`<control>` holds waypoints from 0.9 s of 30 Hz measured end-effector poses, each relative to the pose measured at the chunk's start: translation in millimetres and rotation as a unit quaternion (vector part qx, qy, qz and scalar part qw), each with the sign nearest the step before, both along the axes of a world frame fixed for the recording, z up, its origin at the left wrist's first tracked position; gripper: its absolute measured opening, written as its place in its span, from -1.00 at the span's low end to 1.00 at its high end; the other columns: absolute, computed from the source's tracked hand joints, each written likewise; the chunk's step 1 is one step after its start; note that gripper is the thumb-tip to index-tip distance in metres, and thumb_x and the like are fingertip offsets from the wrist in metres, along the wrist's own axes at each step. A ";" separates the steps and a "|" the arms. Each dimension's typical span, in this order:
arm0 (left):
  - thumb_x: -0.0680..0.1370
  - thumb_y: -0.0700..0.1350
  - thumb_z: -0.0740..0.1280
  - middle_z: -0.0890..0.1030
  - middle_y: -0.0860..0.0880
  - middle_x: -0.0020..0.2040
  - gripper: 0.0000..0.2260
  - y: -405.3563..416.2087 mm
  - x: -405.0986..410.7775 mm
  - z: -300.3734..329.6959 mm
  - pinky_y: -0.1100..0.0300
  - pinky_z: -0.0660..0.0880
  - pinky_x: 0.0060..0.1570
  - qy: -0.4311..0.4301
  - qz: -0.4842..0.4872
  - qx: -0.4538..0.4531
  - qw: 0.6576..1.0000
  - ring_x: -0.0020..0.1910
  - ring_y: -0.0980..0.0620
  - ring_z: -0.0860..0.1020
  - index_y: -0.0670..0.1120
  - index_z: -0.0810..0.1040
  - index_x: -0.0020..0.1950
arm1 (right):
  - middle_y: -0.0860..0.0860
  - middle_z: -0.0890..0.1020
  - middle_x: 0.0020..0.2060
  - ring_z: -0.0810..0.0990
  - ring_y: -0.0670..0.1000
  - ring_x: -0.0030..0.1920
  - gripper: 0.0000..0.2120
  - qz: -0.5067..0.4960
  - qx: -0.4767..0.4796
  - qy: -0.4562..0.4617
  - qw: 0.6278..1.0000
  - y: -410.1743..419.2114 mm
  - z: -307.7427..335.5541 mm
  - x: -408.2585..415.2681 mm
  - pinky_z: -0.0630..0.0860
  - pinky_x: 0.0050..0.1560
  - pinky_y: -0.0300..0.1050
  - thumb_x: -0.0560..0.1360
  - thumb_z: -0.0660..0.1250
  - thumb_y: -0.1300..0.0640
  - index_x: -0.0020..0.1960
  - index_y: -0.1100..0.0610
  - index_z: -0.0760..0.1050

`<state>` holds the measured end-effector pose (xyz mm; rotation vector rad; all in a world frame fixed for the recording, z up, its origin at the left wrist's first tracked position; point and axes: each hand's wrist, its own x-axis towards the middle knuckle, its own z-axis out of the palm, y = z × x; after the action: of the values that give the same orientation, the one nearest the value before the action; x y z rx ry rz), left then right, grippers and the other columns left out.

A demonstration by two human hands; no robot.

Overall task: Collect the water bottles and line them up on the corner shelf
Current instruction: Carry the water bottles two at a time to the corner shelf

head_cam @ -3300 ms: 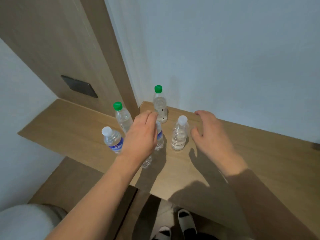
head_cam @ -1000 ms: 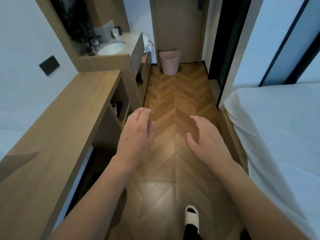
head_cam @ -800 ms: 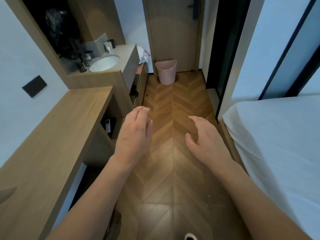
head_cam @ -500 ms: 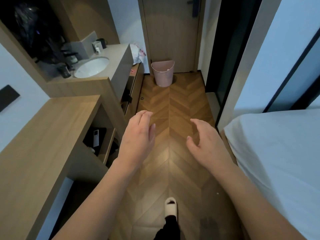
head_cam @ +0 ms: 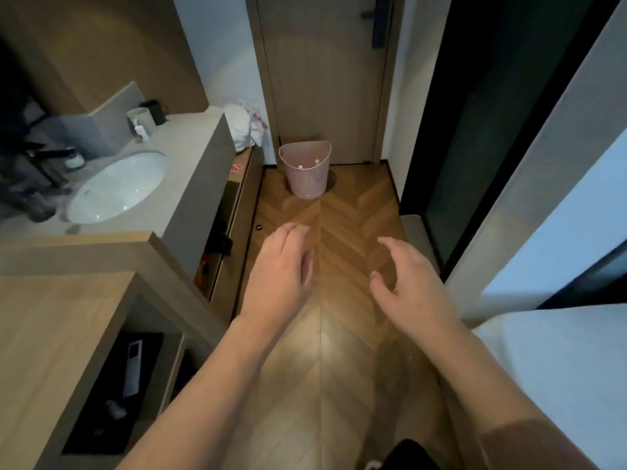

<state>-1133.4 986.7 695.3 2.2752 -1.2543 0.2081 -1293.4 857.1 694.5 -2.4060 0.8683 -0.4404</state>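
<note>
herringbone floor, door (closed), sink

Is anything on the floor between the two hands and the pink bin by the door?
In the head view, bare herringbone floor separates the left hand and right hand from the pink bin.

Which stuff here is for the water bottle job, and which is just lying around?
For the job: left hand and right hand, both empty; no bottles clearly in view.

Just around: pink bin, sink, white cup, plastic bag, door, bed.
</note>
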 end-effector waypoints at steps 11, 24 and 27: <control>0.61 -0.06 0.28 0.49 -0.03 0.32 -0.66 -237.2 198.8 -3.0 0.20 0.35 0.32 -0.011 0.045 0.031 0.998 0.30 0.03 0.44 -0.10 0.46 0.38 | -0.09 0.33 0.45 0.40 -0.05 0.36 -0.46 0.010 0.029 -0.013 0.999 -256.1 -12.8 196.9 0.43 0.35 -0.02 0.57 0.26 -0.01 0.51 -0.05 0.19; 0.61 -0.09 0.28 0.50 -0.04 0.29 -0.69 -466.4 446.7 -29.6 0.23 0.32 0.30 0.009 0.085 0.010 0.996 0.27 0.03 0.46 -0.10 0.46 0.34 | -0.09 0.33 0.45 0.33 -0.05 0.42 -0.49 0.040 0.018 0.002 0.999 -505.4 -14.0 457.8 0.41 0.37 0.01 0.57 0.26 0.00 0.50 -0.06 0.23; 0.62 -0.08 0.27 0.49 -0.03 0.32 -0.68 -527.7 517.4 -30.8 0.30 0.26 0.28 0.020 0.090 0.009 0.996 0.29 0.04 0.45 -0.09 0.45 0.36 | -0.10 0.33 0.46 0.33 -0.05 0.42 -0.49 0.035 0.018 0.025 0.999 -560.5 -12.2 517.2 0.41 0.37 0.01 0.58 0.25 -0.02 0.49 -0.08 0.23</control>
<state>-616.0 459.0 664.5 2.3970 -1.0344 0.2162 -776.2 296.6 682.3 -2.4157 0.8034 -0.3367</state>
